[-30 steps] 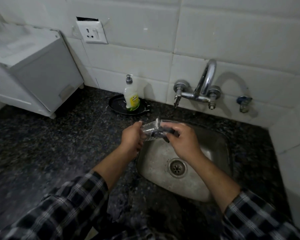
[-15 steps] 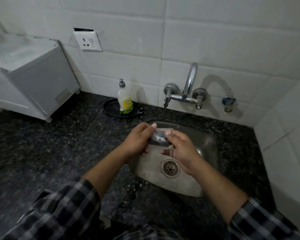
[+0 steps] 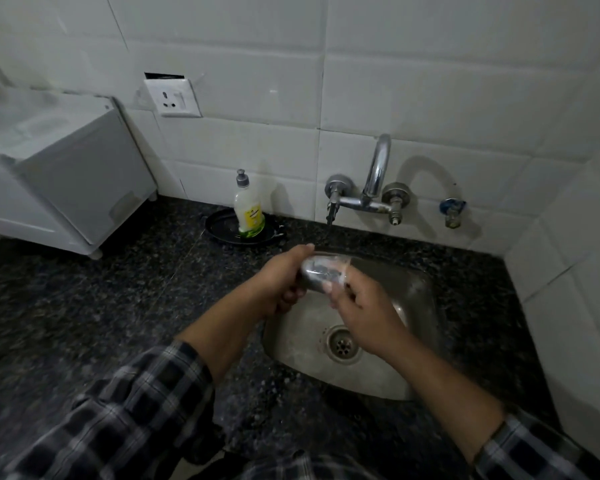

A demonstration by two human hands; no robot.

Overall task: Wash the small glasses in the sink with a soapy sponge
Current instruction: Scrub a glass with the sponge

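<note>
Glass [image 3: 321,271] is held sideways above the far left of the sink [image 3: 409,372], left hand [image 3: 279,284] wrapped round its closed end. Right hand [image 3: 364,317] pinches the rim end, thumb outside; dark bit inside, can't tell what tbh.

Clear small glass [image 3: 324,274] sideways above steel sink [image 3: 413,382]

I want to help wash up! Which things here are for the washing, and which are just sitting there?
For the washing: small glass, left hand, right hand, sink, tap, soap bottle.
Just sitting there: black tray, wall socket, white appliance.
</note>
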